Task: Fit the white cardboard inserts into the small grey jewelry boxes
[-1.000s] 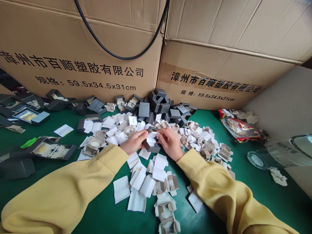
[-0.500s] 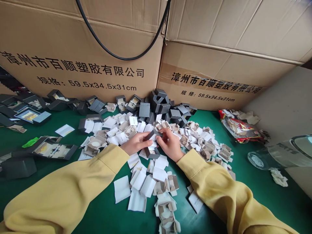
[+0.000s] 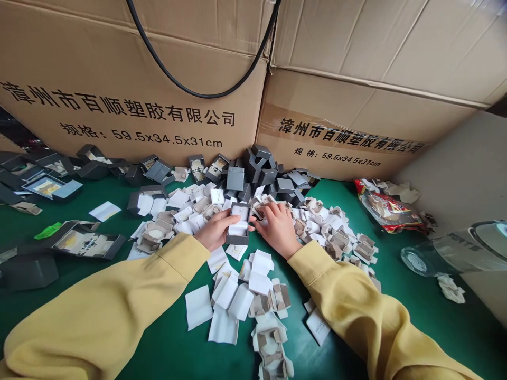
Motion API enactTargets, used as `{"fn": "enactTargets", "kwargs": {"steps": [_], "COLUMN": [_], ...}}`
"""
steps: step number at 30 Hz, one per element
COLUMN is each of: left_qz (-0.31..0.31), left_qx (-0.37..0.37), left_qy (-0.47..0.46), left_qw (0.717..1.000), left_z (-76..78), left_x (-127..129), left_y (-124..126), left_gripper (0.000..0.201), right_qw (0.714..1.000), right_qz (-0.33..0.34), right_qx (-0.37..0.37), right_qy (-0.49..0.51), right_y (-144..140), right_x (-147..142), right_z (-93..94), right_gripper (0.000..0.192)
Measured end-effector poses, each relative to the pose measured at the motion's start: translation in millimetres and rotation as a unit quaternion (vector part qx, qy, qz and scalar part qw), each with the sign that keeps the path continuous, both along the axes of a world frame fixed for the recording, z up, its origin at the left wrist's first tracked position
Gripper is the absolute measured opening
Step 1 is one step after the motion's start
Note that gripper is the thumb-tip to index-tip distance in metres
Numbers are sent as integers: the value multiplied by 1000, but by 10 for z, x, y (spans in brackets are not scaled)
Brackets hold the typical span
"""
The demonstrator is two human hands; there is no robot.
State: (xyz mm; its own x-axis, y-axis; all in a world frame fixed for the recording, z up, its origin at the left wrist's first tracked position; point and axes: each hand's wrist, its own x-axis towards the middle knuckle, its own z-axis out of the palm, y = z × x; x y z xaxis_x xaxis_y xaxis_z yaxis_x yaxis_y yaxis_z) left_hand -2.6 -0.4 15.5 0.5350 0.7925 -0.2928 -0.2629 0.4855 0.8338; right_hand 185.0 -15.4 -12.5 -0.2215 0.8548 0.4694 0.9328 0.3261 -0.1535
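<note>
A small grey hinged box (image 3: 238, 224) with a white lining lies opened flat between my hands, over a heap of white paper pads and beige card inserts (image 3: 253, 248). My left hand (image 3: 214, 230) grips the box's left side, thumb on its edge. My right hand (image 3: 276, 227) holds the right side, fingers resting by the lid end. Both arms wear yellow sleeves. Behind the box stands a pile of shut grey boxes (image 3: 261, 171).
Two large cardboard cartons (image 3: 119, 79) wall off the back of the green table (image 3: 158, 343). Open dark boxes (image 3: 85, 243) lie at the left. A red snack bag (image 3: 386, 211) and a glass jar on its side (image 3: 455, 248) are at the right. A black cable (image 3: 198, 92) hangs above.
The grey box was half folded and raised between my fingers; it is now opened flat with its white lining up, and both hands have shifted slightly away from me with it.
</note>
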Motion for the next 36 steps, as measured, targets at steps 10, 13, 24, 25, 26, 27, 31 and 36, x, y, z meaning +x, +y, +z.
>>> {"fn": "enactTargets", "kwargs": {"steps": [10,13,24,25,26,27,31,36], "left_qz": [4,7,26,30,34,36,48,44], "left_qx": [8,-3,-63,-66,-66,-62,-49,-43], "left_qy": [-28,-47,-43,-45,-48,-52,-76,-120], "left_qw": [1000,999,997,996,996,996,995,991], "left_z": [-54,-50,0,1,-1,-9,-65,-104], "left_x": [-18,-19,-41,-42,-45,-48,-72,-87], "left_y": [4,-5,8,9,11,14,37,55], "left_gripper": [35,35,27,25,23,22,23,22], "right_qw": [984,947,824,816,812,812,863,955], "right_qz": [42,74,98,97,98,99,93,145], "right_qx": [44,44,-86,-96,-106,-114,-86,0], "right_qy": [166,309,551,561,566,564,490,260], "right_y": [-22,-70,3,17,25,25,-34,-89], "right_x": [4,-14,16,13,8,0,-32,-31], "right_z": [27,62,-94,-102,-103,-97,-17,50], "right_gripper": [11,11,18,18,17,17,21,49]}}
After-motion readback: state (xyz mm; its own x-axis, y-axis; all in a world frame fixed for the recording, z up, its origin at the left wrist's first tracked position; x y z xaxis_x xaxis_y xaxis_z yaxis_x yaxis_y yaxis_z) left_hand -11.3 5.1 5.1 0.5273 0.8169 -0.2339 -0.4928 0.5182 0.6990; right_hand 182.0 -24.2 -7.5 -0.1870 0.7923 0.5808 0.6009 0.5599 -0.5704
